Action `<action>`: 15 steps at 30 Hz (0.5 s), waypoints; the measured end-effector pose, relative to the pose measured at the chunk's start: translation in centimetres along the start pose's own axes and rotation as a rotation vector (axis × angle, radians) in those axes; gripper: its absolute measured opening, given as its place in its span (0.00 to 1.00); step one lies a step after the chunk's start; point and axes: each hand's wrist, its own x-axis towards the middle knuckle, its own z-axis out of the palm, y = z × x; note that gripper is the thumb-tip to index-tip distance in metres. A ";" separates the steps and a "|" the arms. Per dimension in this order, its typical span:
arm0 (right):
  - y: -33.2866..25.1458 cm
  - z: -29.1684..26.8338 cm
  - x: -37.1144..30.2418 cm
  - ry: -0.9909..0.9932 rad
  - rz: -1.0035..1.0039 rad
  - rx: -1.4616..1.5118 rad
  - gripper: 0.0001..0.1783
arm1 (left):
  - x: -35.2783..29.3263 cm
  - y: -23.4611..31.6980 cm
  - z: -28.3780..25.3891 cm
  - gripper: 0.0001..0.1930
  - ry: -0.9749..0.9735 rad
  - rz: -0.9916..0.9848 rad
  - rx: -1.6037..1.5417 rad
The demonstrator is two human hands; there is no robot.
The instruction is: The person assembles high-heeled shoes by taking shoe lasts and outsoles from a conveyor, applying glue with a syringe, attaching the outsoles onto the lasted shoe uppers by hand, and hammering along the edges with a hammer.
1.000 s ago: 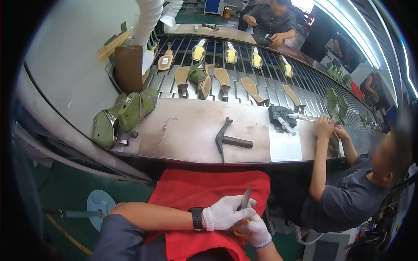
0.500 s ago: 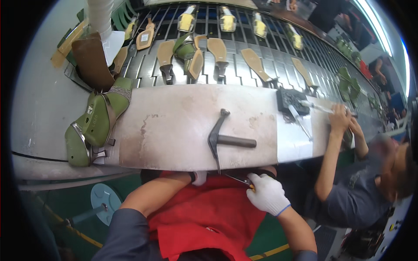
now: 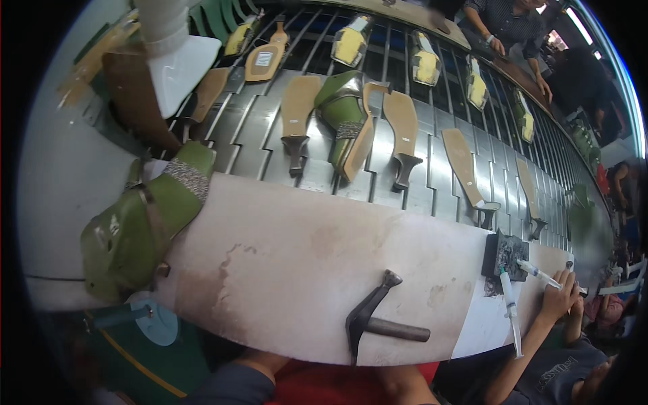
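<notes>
Neither of my hands shows; they are below the table's near edge, beyond the lower border. Only parts of my left forearm and right forearm appear, on either side of a red apron. Just beyond them on the pale, stained tabletop lies a hammer, its head pointing away and its wooden handle to the right. At the table's left end, green shoe lasts with metallic straps and a glittery band lie on their sides. What my hands hold, if anything, is hidden.
Beyond the table, a slatted metal conveyor carries tan heeled soles, a strapped green last and yellow-padded pieces. A white duct stands left. Right, a co-worker's hand is near syringes and a dark block.
The view has shifted, so the table sits lower in it. My gloved hands, the right on a tool with a yellow-orange handle, have gone out of view.
</notes>
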 end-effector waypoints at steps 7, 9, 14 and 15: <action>2.5 -5.7 -10.2 0.432 0.308 0.006 0.24 | 1.2 -2.0 -1.2 0.25 0.021 -0.001 -0.049; 4.4 -6.1 -13.2 0.569 0.420 -0.037 0.24 | 1.6 -2.3 -1.1 0.25 0.017 -0.004 -0.060; 10.2 -5.2 -21.1 0.886 0.678 -0.193 0.25 | 0.7 -2.8 -1.4 0.25 0.027 -0.035 -0.079; 11.6 -5.0 -22.9 0.931 0.726 -0.228 0.25 | 0.8 -2.9 -1.5 0.25 0.028 -0.032 -0.083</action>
